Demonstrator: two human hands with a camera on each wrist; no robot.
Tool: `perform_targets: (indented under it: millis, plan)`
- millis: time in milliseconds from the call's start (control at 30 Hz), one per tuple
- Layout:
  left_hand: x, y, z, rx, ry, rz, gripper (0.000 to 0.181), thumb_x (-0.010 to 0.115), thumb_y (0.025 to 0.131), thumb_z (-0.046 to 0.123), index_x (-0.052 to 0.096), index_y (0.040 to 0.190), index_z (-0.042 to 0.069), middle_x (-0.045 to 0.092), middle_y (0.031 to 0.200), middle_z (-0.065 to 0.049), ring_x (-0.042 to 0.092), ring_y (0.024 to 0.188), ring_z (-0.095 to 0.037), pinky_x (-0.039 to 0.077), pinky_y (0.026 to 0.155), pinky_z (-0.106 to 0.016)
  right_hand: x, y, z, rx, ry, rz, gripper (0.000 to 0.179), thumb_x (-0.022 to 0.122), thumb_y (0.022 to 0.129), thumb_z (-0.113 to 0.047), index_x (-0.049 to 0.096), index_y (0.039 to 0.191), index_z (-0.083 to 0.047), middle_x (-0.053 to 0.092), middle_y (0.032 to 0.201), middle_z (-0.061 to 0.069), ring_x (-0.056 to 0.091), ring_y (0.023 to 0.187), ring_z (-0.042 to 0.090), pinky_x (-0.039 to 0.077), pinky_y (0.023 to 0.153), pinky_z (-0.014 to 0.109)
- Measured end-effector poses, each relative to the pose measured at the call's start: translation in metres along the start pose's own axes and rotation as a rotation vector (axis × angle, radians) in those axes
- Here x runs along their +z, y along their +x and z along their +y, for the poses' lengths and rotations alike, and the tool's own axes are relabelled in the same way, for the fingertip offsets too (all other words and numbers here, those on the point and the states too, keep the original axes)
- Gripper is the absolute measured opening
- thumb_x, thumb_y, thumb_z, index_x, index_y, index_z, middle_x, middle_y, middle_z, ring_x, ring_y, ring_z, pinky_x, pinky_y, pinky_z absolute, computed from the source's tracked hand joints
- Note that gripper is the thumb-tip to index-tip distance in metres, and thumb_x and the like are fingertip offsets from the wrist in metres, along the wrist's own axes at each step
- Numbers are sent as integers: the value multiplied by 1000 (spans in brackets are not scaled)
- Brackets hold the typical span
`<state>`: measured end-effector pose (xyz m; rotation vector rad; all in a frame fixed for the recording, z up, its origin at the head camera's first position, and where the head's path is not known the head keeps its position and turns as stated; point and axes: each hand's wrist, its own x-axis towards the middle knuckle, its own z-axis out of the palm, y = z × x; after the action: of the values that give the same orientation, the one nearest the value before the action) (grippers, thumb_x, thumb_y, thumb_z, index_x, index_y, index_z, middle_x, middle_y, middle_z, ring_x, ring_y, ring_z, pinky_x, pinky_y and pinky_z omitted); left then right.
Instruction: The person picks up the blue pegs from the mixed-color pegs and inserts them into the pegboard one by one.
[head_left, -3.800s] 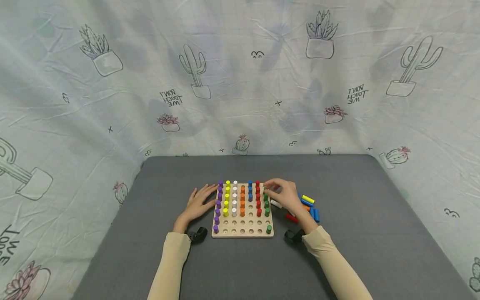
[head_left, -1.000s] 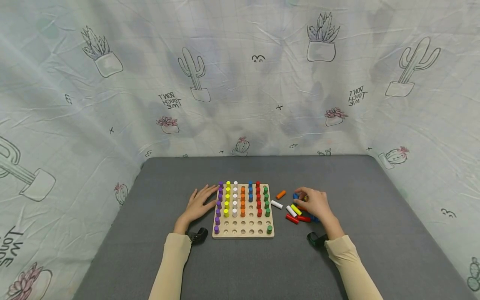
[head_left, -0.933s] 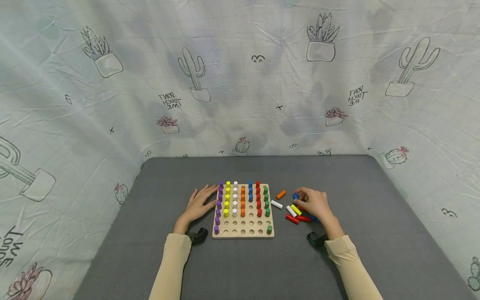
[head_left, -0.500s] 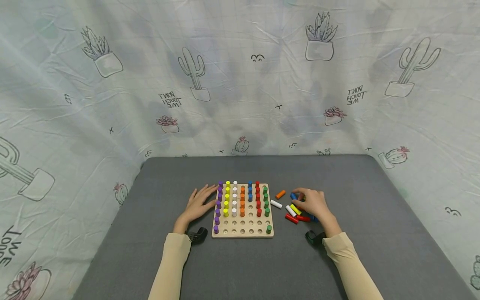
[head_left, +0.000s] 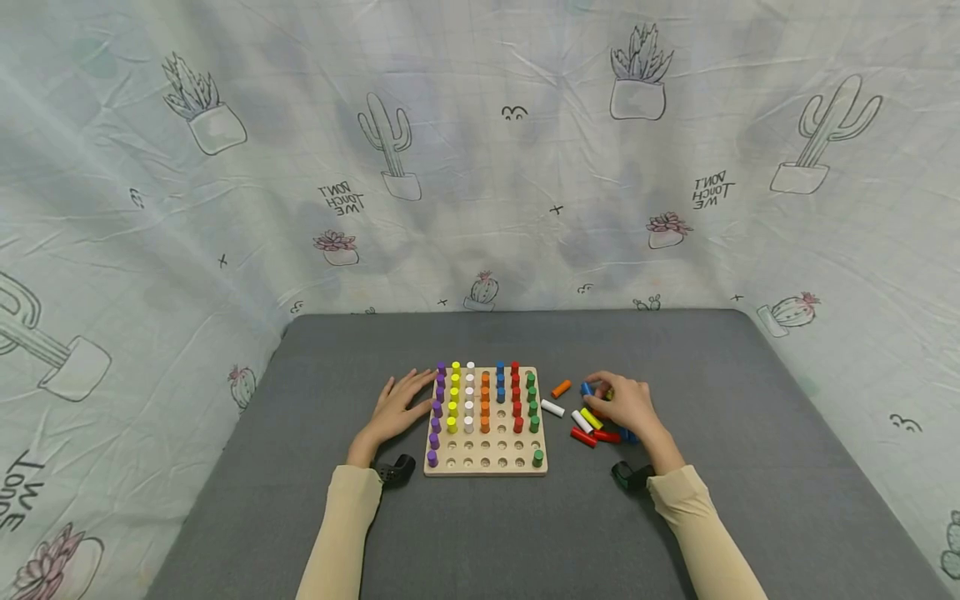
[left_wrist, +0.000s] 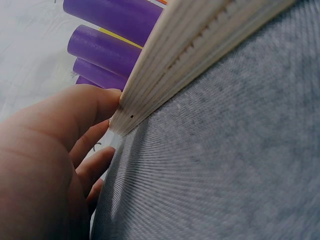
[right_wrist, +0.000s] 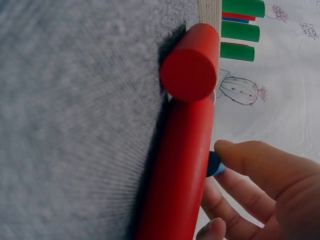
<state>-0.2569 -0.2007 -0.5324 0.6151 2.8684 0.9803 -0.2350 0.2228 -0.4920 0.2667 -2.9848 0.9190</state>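
A wooden pegboard [head_left: 486, 470] stands mid-table, with upright pegs in colour columns: purple, yellow, white, orange, blue, red and green. My left hand [head_left: 392, 413] lies at its left side, fingers extended. In the left wrist view the thumb touches the board's edge [left_wrist: 160, 65] beside purple pegs [left_wrist: 107, 44]. Right of the board, my right hand [head_left: 628, 405] pinches a blue peg [head_left: 587, 388] between thumb and fingers, over a pile of loose pegs. The right wrist view shows that blue peg [right_wrist: 213, 164] behind a red peg [right_wrist: 180, 165], partly hidden.
Around the right hand lie loose pegs: an orange peg [head_left: 561, 388], a white peg [head_left: 552, 408], a yellow peg [head_left: 592, 418] and red pegs [head_left: 583, 437]. Several others are partly under the hand. A patterned cloth [head_left: 480, 167] hangs behind the grey table [head_left: 480, 542].
My right hand has gone from the board's green column to the loose pegs on the right. Within the last second the blue peg shifts slightly left and up. My left hand stays put.
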Motion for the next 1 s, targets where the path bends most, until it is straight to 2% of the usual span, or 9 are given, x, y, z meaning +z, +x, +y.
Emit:
perform_targets:
  millis: [467,633,1000]
  plan:
    - [0,0,1,2,-1,5,57,52,93,41,35,144,24,31,150,-5,17,142,-27,-4,114,-51,1,2,-2,21,86,25,29,71,82,-26,62,107,-12,64,76,-4,52,64,13,28,84,53]
    - [0,-1,0,-4,-2,3,57,52,93,42,35,144,25,31,150,-3,16,142,-26,-4,114,-51,0,2,-3,4,108,28,30,70,83,-26,62,108,-11,64,76,-5,54,64,11,27,86,56]
    - [-1,-1,0,-6,0,1,57,52,93,42,35,145,25,31,150,-4,16,142,-26,-4,114,-50,-2,4,-14,-26,143,29,30,70,83,-24,61,108,-11,66,77,-3,55,52,9,25,91,61]
